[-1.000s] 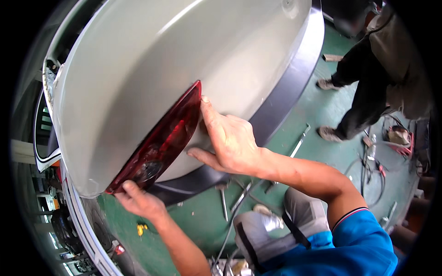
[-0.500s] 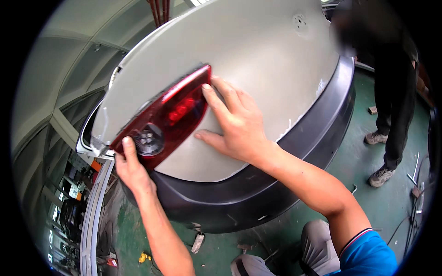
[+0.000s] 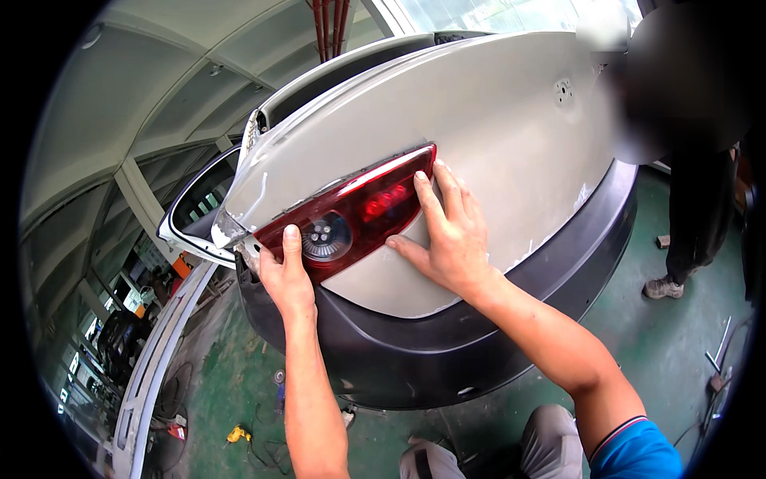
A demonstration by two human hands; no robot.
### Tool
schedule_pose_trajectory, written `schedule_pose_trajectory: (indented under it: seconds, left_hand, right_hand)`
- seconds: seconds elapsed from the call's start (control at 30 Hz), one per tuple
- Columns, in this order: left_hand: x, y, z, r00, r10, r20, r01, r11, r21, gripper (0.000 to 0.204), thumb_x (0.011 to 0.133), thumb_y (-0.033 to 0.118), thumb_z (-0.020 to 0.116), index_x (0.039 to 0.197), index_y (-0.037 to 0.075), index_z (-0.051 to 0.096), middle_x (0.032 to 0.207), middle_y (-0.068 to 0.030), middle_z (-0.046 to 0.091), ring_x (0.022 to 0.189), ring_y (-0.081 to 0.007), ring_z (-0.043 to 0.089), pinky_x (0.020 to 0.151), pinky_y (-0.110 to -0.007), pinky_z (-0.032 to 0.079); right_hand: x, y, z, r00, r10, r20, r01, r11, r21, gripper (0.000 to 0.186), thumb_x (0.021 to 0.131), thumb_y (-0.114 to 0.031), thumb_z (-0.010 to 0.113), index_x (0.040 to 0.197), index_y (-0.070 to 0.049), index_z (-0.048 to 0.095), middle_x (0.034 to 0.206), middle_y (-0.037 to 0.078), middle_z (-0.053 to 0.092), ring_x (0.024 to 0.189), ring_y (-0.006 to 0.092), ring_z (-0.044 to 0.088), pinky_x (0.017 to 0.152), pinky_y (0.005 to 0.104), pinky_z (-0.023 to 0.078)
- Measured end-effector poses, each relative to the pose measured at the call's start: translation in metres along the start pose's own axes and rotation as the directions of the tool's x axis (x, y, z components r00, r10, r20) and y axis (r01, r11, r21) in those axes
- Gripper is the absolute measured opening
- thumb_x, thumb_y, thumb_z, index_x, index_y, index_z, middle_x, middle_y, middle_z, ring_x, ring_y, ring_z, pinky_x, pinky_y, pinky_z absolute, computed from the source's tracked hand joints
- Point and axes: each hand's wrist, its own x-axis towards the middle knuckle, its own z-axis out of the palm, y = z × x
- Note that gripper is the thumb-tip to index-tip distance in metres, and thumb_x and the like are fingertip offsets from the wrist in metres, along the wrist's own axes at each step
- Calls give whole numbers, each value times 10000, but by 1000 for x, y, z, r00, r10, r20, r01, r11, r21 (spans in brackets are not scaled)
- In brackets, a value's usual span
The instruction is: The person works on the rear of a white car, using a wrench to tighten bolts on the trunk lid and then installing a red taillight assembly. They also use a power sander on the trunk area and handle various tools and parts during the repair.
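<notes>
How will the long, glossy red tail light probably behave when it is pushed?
The tail light is probably stiff: its outline shows no sag between the bare left hand and right hand. Its bright reflections suggest a smooth, slippery surface. Its round, clear, plastic-looking lamp might crack if pressed hard.

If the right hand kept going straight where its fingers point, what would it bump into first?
The right hand would probably meet the red tail light first; its fingertips seem to touch it. Beyond that, in the same line, comes the beige car panel, though depth is hard to judge.
</notes>
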Motion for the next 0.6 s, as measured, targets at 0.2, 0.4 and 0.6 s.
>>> schedule_pose_trajectory:
  seconds: [0.2,0.4,0.6]
  left_hand:
    - [-17,4,-3,995,35,88,-61,946,320,1021,828,288,841,1567,-67,234,1487,-271,471,1354,-331,503,1157,-401,361]
    - [-21,16,1,990,70,123,-111,923,368,1218,728,309,916,1589,-54,136,1498,-294,443,1389,-378,460,1170,-434,351]
    - [-20,3,1,989,112,92,-135,945,298,1078,829,289,858,1574,-69,167,1474,-292,472,1345,-357,510,1150,-427,372]
  right_hand:
    - [5,0,-3,999,-22,26,23,999,-46,960,658,-356,907,1435,20,486,1451,303,448,1291,472,492,1063,521,439]
    - [5,-2,0,998,-58,0,57,997,-59,960,661,-358,906,1431,30,482,1452,296,443,1300,463,476,1062,517,423]
    - [0,-1,7,999,-50,11,51,997,-63,928,694,-376,888,1429,26,490,1469,288,434,1329,458,461,1071,514,414]
